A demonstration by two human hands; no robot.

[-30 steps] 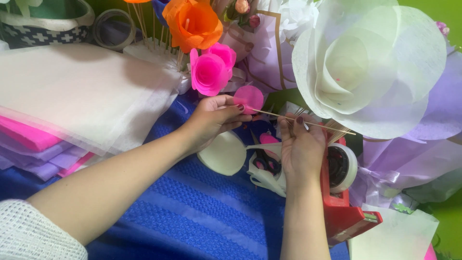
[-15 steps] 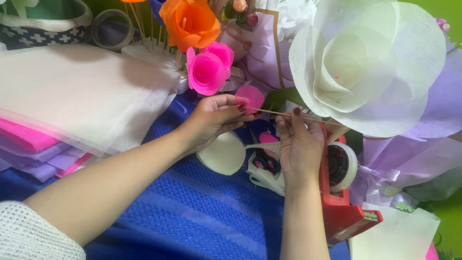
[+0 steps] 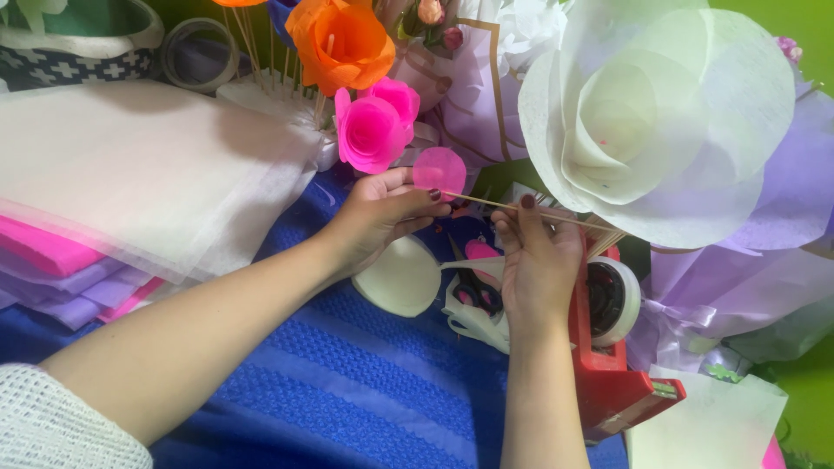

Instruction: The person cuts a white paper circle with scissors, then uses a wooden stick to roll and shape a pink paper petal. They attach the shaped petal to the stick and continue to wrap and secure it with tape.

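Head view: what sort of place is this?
Probably a home craft table for paper flowers: a large white paper rose, stacked white and pink tissue sheets, and a red tape dispenser beside the hands.

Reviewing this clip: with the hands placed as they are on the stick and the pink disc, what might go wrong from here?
1. The left hand pinches a small pink paper disc at the tip of the thin wooden stick; the flimsy paper may tear or crumple.
2. The right hand holds the stick right under the big white paper flower, so a lift could dent its petals.
3. Scissors lie just under both hands and may snag a finger.
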